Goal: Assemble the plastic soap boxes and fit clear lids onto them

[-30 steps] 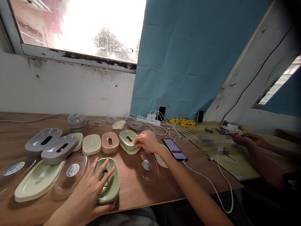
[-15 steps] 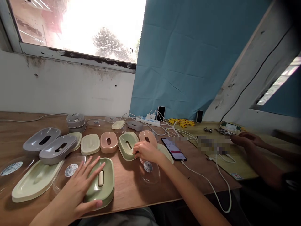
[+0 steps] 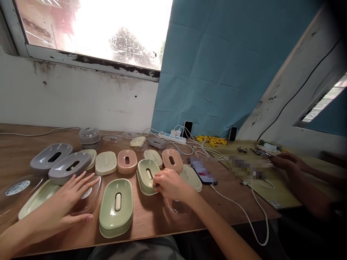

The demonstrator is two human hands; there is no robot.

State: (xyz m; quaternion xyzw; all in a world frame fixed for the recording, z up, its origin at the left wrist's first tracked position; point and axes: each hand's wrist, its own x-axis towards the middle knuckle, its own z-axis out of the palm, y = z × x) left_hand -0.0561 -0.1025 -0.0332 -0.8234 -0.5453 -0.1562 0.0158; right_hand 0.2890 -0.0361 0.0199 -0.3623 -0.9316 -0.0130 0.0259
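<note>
My right hand (image 3: 169, 184) grips the right edge of a small green slotted soap-dish part (image 3: 147, 174) on the wooden table (image 3: 151, 220). A clear lid (image 3: 177, 207) lies just under my right wrist. My left hand (image 3: 63, 202) is spread flat, fingers apart, over a clear plastic lid (image 3: 90, 189), just left of a larger green slotted dish (image 3: 116, 206) that it no longer touches. Pink dishes (image 3: 127, 161) (image 3: 172, 160) and cream lids (image 3: 105, 163) lie behind.
Grey dishes (image 3: 69, 167) and a cream tray (image 3: 36, 198) lie at the left. A phone (image 3: 202, 171) with a white cable, a power strip (image 3: 172, 137) and yellow pieces (image 3: 210, 140) sit at the right. Another person's hands (image 3: 287, 161) work at the far right.
My left hand has slid left off the large green dish onto the clear lid. My right hand has pulled the small green dish nearer to me, uncovering a second pink dish.
</note>
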